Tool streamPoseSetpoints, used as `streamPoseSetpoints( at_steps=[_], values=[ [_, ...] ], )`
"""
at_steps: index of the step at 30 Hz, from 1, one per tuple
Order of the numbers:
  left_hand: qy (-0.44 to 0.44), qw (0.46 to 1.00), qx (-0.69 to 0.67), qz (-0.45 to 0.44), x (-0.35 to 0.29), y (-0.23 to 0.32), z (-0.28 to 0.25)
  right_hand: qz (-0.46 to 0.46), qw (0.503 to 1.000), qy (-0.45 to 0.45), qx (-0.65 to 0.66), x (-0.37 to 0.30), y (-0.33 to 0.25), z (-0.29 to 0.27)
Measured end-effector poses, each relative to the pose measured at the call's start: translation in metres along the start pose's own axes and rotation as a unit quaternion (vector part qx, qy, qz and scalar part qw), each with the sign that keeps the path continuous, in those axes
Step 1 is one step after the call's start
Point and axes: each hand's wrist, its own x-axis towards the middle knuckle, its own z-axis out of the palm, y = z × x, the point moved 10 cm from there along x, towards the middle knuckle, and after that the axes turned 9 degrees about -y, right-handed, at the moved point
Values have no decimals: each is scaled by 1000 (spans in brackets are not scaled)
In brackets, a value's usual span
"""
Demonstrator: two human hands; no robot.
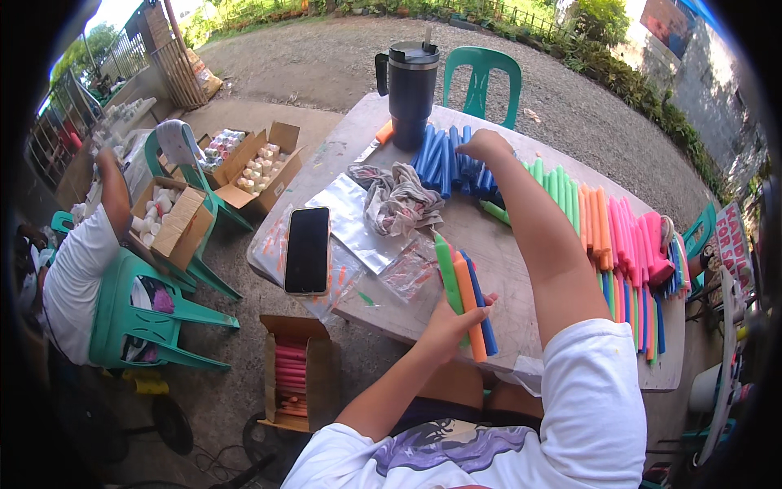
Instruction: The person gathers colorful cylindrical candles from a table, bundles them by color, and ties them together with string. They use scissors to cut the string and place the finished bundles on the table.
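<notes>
My left hand is closed around a small bunch of candles held over the table's near edge: a green candle, an orange candle and a blue candle. My right arm stretches across the table, and my right hand is bent down over a pile of blue candles, seemingly touching them. Most of its fingers are hidden, so its grip cannot be made out. Right of that arm lie rows of green candles, orange candles and pink candles, with mixed colours below them.
On the table are a dark tumbler, an orange-handled knife, a crumpled rag, plastic bags and a phone. A box of pink candles stands below left. Another person sits near green chairs.
</notes>
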Motion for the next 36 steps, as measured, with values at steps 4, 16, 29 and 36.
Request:
streamPoseSetpoints(
  at_steps=[4, 16, 29, 36],
  values=[
    [-3, 1000, 15, -13, -3, 5, 10, -62, 988, 115, -88, -75, -7, -34],
    [19, 878, 478, 4, 30, 7, 21, -183, 938, 155, 250, -343, 217, 33],
    [106, 514, 844, -111, 71, -6, 83, -42, 897, 219, 382, -462, 375, 128],
    [128, 562, 817, 2, 67, -10, 73, -48, 903, 195, 379, -471, 389, 152]
  ],
)
